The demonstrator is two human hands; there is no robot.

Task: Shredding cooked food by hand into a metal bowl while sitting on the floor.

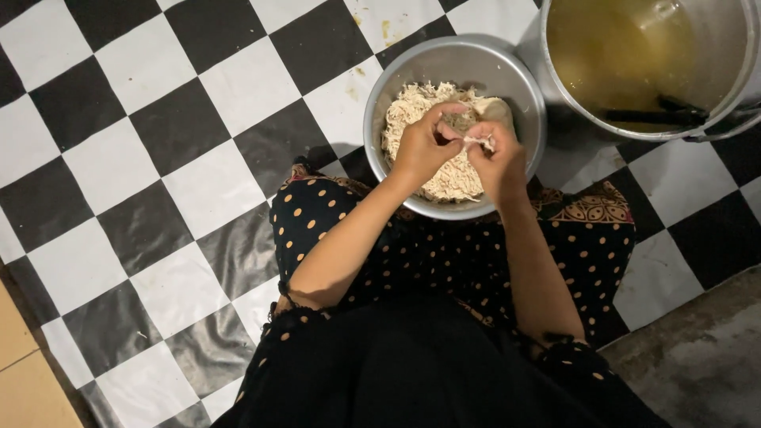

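Black-and-white checkered floor mat [158, 150] at left. Left hand [424, 147] over the metal bowl [380, 103] of shredded meat [412, 107], fingers [448, 112] pinched on a pale meat strip [479, 142]. Strip stretched left-right between both hands, just above the heap. Right hand [499, 162] touching close, fingers clenched on the strip's other end; both forearms angled up from the lap. Broth pot [737, 87] far right.

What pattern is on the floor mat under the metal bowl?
Black and white checkerboard floor mat, clearest in the head view.

Left hand [424, 143] & right hand [495, 158] pinching meat shred [478, 142], over metal bowl [380, 103]
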